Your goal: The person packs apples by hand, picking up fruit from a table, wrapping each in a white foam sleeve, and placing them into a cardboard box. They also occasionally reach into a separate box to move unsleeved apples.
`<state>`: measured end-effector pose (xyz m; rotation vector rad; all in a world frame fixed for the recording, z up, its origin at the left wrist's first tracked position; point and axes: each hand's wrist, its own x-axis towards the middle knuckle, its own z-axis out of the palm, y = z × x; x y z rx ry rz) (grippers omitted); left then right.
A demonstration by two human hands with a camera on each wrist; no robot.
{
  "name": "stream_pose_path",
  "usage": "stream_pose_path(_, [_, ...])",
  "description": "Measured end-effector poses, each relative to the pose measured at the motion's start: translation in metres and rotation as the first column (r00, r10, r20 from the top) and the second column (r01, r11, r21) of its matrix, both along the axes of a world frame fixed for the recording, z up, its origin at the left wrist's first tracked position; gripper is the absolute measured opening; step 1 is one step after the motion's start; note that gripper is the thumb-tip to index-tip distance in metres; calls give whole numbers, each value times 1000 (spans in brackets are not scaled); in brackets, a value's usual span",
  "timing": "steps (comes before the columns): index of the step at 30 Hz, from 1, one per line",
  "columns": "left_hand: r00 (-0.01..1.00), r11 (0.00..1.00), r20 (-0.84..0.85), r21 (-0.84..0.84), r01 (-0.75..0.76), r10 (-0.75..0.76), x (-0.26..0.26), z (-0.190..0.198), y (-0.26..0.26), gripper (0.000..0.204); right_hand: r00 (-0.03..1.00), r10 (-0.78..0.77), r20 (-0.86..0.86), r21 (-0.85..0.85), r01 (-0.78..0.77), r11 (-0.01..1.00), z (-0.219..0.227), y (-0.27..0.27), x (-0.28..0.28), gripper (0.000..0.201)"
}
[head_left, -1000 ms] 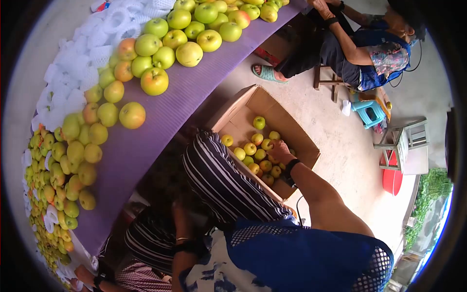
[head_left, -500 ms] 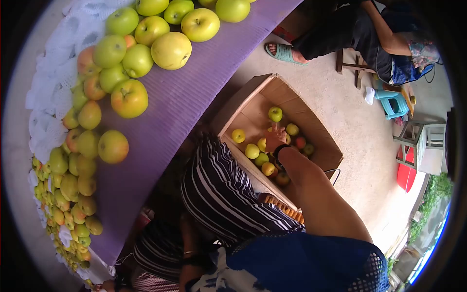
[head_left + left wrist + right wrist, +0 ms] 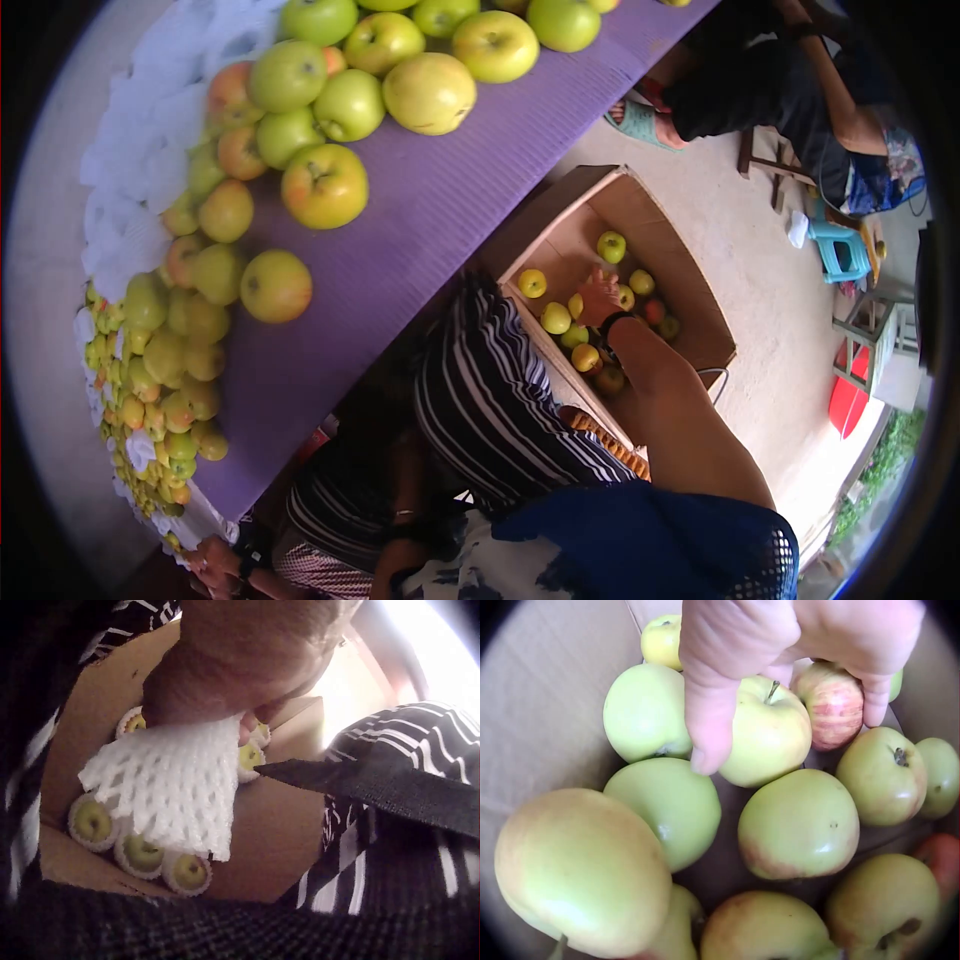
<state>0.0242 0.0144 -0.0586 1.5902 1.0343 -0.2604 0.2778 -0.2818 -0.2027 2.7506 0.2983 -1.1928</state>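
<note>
In the left wrist view, my left hand (image 3: 240,664) holds a white foam net sleeve (image 3: 165,780), its wide end hanging down. Below it, several apples (image 3: 142,853) in foam nets lie in a cardboard box (image 3: 259,840). My right hand (image 3: 602,297) reaches into another cardboard box (image 3: 690,270) of loose apples. The right wrist view has the thumb along the left side of a yellow-green apple (image 3: 769,742) and fingers around its far side. A red-striped apple (image 3: 832,709) sits beside those fingers.
A purple-covered table (image 3: 400,200) bears many apples (image 3: 325,187) and a pile of white foam nets (image 3: 140,170). A seated person's legs (image 3: 740,90), a blue stool (image 3: 840,250) and a red basin (image 3: 848,400) lie beyond the box. Another hand (image 3: 212,565) shows at lower left.
My right hand moved from the apple cluster toward the box's far side, then stayed over the same apple. The head view shifted, bringing the table's apples closer.
</note>
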Motion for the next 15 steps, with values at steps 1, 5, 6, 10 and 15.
stream_pose_path(1, [1000, 1000, -9, -5, -29, 29, -1, -1, 1, 27, 998, -24, 66, 71, 20, 997, 5, -4, -6, 71])
stream_pose_path(5, [991, 991, -44, -41, -127, 125, -2, -9, -4, 22, 991, -117, 70, 230, 98, 968, 20, -18, -11, 72])
stream_pose_path(6, [982, 981, -78, -71, -178, 172, 7, -11, -11, 22, 987, -136, 85, 260, 110, 959, 31, -20, -15, 72])
stream_pose_path(10, [986, 991, 102, -8, -131, 131, -6, -46, -9, 22, 944, -284, 170, 430, 189, 883, 65, -34, -28, 70])
stream_pose_path(15, [937, 928, 54, -170, -331, 344, 11, -12, -15, 23, 776, -358, -520, 770, 607, 198, 230, 4, -30, 74])
